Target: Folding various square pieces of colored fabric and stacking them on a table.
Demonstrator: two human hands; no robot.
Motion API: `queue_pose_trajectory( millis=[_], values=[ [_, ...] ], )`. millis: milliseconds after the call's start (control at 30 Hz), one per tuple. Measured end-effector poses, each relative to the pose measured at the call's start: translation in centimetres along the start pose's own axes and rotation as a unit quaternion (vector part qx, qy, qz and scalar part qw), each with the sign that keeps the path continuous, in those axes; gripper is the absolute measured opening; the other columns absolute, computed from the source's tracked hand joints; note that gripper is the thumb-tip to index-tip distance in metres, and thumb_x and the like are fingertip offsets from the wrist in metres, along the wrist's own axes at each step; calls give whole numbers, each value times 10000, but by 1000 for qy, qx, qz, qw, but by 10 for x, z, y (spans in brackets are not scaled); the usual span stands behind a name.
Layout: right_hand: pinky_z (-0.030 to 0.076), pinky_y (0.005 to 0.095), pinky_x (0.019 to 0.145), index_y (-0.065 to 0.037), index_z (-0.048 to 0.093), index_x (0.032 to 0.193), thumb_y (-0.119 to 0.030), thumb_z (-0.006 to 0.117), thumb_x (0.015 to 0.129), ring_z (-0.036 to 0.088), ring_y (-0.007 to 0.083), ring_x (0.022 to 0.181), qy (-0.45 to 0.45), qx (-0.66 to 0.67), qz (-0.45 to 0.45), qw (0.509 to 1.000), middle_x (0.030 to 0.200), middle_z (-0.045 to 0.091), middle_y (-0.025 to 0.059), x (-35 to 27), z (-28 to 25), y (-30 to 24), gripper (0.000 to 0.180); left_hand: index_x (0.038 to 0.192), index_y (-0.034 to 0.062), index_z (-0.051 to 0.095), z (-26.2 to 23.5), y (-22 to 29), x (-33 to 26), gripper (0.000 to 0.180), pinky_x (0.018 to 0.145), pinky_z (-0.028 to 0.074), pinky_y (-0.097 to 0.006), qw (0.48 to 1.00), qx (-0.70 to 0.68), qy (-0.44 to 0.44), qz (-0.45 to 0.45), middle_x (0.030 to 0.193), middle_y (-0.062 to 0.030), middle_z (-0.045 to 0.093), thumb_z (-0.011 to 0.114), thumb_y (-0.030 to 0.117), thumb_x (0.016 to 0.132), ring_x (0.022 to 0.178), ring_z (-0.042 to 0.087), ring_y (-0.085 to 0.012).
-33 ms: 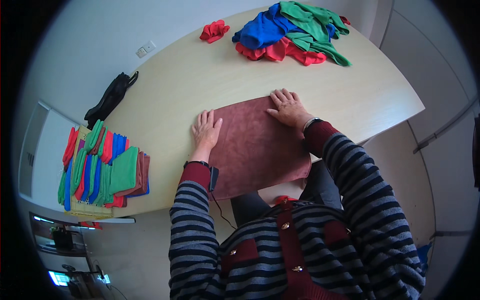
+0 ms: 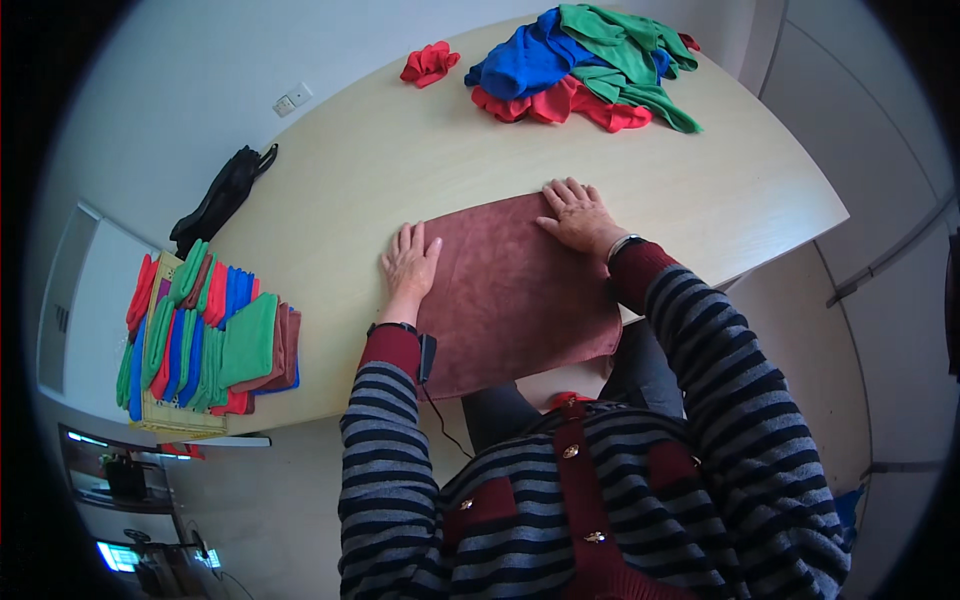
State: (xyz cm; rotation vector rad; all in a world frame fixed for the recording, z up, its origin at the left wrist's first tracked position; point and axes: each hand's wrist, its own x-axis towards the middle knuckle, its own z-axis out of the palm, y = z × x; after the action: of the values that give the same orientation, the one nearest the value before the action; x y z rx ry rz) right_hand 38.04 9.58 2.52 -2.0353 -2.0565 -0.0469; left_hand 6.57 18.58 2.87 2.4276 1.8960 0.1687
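Note:
A brownish-red cloth lies spread out in front of me, its near edge hanging over the table's front edge. My left hand rests flat at the cloth's left edge, fingers stretched out and pointing away from me. At the far right corner, my right hand lies flat with its fingers apart, partly on the cloth. Neither hand grips anything. The cloth looks smooth, with faint wrinkles across its middle.
At the far side is a loose heap of blue, green and red cloths, with a crumpled red cloth beside it. A yellow basket of folded cloths stands at the left, near a black bag. A cable hangs from my left wrist.

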Motion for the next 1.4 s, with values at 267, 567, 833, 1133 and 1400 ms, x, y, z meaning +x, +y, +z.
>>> queue_pose_trajectory(
  millis=[267,567,833,1133,1400],
  values=[
    [232,564,1177,-82,352,1532,-451,449,1011,276,356,1478,2,-184,29,982,1593,324,142,-17,-19,12,646,1569,144,299,-12,-19,-34,650,1200,132,-604,992,108,65,4,1631,-138,260,431,474,1024,1513,209,-320],
    [196,525,1207,-60,409,1500,-459,486,985,269,336,1490,0,44,-141,989,1574,366,151,-96,-3,-109,656,1560,142,310,-6,49,-125,616,1218,124,-544,987,12,-3,160,1644,-132,217,433,424,1027,1523,172,-314],
    [164,481,1226,-53,396,1510,-460,469,996,265,312,1495,24,41,-86,995,1587,355,130,-113,-17,-65,659,1575,152,286,-13,-5,-151,625,1217,122,-536,996,10,2,93,1648,-111,217,398,446,1035,1521,177,-309],
    [207,506,1211,-61,418,1494,-411,493,997,276,323,1485,16,11,3,1000,1580,363,127,-128,-28,-26,612,1578,144,274,-12,-40,-174,628,1217,120,-540,1000,-1,1,16,1645,-126,219,406,430,1035,1522,175,-314],
    [219,501,1207,-54,427,1487,-429,502,993,290,308,1482,16,22,-152,988,1574,373,123,-140,-36,-97,626,1550,115,333,-12,39,-188,643,1214,134,-551,988,12,110,104,1624,-162,256,517,392,1000,1508,211,-333]
  ],
)
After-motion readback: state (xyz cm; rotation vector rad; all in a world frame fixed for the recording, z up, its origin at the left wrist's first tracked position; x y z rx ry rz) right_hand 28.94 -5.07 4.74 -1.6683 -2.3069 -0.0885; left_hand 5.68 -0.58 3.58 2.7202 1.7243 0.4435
